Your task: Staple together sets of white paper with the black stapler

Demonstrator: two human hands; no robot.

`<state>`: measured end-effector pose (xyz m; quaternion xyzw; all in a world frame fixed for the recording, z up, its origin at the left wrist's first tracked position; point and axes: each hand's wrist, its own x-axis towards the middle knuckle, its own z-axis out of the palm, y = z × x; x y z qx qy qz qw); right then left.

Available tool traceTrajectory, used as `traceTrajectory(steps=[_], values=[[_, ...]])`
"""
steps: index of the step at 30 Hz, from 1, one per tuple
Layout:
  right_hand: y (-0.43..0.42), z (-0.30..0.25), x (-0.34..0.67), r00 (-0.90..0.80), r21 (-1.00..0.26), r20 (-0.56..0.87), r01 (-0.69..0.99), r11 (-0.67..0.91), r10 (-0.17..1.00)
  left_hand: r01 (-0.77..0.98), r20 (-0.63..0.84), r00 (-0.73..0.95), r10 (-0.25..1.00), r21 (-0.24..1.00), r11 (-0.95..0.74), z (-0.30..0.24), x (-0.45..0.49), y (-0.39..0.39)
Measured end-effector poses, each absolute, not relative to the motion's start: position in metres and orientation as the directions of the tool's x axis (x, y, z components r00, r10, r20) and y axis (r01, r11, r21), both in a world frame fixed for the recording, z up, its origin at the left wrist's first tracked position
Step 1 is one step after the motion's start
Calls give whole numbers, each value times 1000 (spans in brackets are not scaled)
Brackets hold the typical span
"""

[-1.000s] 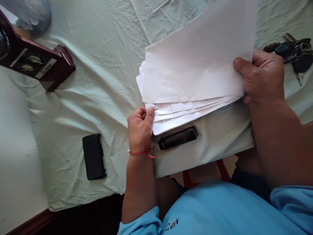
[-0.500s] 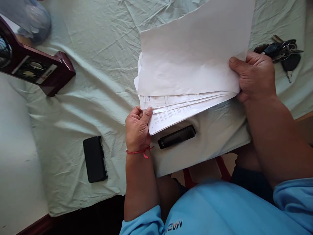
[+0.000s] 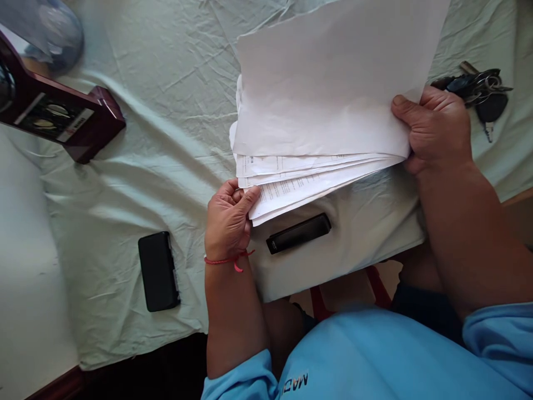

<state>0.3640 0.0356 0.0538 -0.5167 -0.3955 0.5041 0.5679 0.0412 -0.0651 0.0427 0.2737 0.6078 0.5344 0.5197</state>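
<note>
A stack of white paper sheets (image 3: 320, 94) is held above the pale green tablecloth (image 3: 166, 128). My right hand (image 3: 435, 130) grips the stack's right edge, thumb on top. My left hand (image 3: 229, 222), with a red string at the wrist, pinches the lower left corners of the printed sheets, which fan out under the blank top sheet. A black stapler (image 3: 298, 233) lies on the cloth just below the papers, beside my left hand.
A black case (image 3: 159, 271) lies left of my left wrist. A dark red wooden plaque (image 3: 62, 119) sits at the far left. A bunch of keys (image 3: 483, 91) lies at the right. The table's front edge runs near my lap.
My left hand has slid a little down and left along the sheet corners, and more printed sheets now fan out. The right hand keeps its grip.
</note>
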Motion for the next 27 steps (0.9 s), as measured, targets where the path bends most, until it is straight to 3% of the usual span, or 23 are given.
traceTrajectory(steps=[10, 16, 20, 24, 27], values=[[32, 63, 372, 40, -979, 59, -192, 66, 997, -165, -223, -332, 917, 970, 176, 30, 29, -61], [22, 73, 374, -73, -986, 89, -149, 77, 993, 99, 26, -423, 906, 995, 18, 27, 27, -58], [16, 79, 378, -61, -991, 106, -90, 101, 992, 153, 123, -467, 875, 987, -57, 29, 27, -54], [13, 80, 385, -139, -978, 202, -82, 192, 969, 180, 152, -514, 844, 981, -67, 31, 23, -53], [12, 80, 387, -170, -983, 183, -32, 181, 968, 113, 119, -473, 873, 991, -74, 33, 23, -53]])
